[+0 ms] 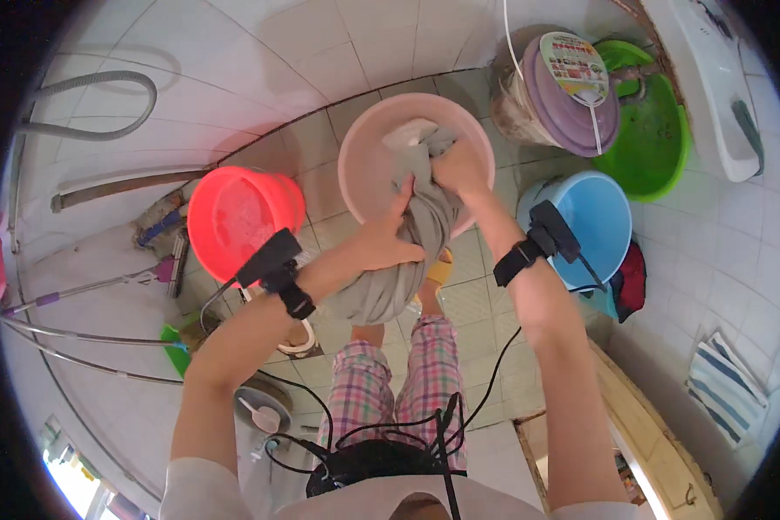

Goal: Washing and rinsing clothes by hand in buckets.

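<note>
A long grey cloth [425, 204], perhaps a garment, is bunched up over a pale pink basin [360, 173] on the floor. My right hand [461, 169] is closed round its upper part, inside the basin's rim. Lower down, my left hand [386, 238] grips the cloth between thumb and fingers. The loose end of the cloth hangs over the basin's near edge, below my left wrist. A whitish patch of fabric [410, 133] shows at the far end of the bundle. Both wrists carry black strapped devices.
A red bucket [201, 221] with sudsy water stands left, a blue bucket [611, 217] right. Behind that are a lidded purple bucket [598, 130] and a green basin [680, 165]. Mop handles [95, 292] lean at left. Black cables [490, 390] hang near my legs.
</note>
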{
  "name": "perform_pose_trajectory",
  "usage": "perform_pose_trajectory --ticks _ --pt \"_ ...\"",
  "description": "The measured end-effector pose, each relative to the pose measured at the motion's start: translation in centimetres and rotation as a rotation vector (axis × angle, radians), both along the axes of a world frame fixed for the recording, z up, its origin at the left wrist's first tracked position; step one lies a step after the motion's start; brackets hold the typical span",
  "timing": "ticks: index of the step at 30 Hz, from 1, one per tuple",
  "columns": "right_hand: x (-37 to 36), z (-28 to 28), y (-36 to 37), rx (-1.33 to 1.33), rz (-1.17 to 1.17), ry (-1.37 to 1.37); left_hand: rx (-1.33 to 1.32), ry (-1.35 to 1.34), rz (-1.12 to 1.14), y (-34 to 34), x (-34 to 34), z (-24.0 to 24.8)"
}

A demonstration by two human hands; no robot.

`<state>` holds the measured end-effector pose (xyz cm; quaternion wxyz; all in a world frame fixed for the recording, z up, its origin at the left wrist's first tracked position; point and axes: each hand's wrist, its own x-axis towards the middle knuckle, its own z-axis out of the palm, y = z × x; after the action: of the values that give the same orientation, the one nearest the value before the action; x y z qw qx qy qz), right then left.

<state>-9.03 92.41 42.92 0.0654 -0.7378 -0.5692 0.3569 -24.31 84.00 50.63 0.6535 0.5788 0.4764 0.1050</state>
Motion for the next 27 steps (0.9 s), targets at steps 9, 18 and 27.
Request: perform_pose_trajectory --ticks 9,18,27 --pt "5.0 6.5 -0.2 -0.586 -0.354 1.244 -0.871 -0.205 0.690 -0.9 -1.5 6.3" --pt "4.6 2.8 -5.2 -0.251 -0.646 1.462 -1.302 -1.497 0.228 -4.7 -3.2 -4.0" --pt "0.7 1.6 -6.7 -0.610 -0.973 1.937 -1.391 -1.763 0.153 -4.6 -1.8 -2.9"
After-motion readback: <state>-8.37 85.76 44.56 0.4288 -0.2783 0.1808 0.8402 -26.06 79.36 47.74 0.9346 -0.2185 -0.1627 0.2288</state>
